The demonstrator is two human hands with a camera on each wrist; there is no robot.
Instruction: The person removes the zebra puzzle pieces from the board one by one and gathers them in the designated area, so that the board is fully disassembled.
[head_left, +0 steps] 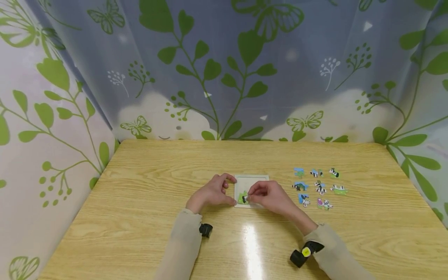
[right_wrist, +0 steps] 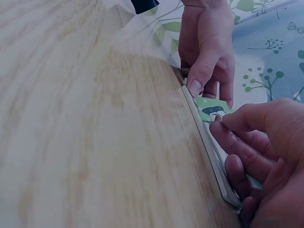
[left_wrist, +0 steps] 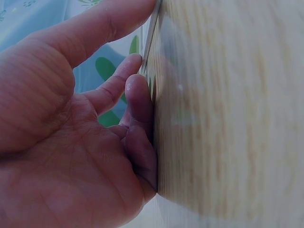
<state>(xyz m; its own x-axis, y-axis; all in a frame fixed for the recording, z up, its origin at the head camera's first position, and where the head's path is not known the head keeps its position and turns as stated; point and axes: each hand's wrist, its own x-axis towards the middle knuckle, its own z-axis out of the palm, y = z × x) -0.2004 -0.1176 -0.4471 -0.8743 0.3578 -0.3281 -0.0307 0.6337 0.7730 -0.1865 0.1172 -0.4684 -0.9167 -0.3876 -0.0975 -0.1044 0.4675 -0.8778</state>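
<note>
A shallow, light-coloured puzzle tray [head_left: 252, 177] lies flat on the table between the hands. My left hand [head_left: 214, 191] is at its left side, with the thumb near the lower corner and the index finger near the upper one. In the left wrist view the thin tray edge [left_wrist: 151, 35] runs beside those fingertips. My right hand [head_left: 271, 196] pinches a green jigsaw piece with black-and-white markings [right_wrist: 213, 113] between thumb and index finger. It sits at the tray's lower left corner, and the right fingers partly hide it.
Several loose jigsaw pieces lie in rough rows right of the tray, among them a blue-and-green piece [head_left: 299, 172] and a green-edged one [head_left: 338, 189]. Patterned curtains [head_left: 224, 97] stand along the table's back and sides. Each sleeve wears a black wrist camera [head_left: 206, 230].
</note>
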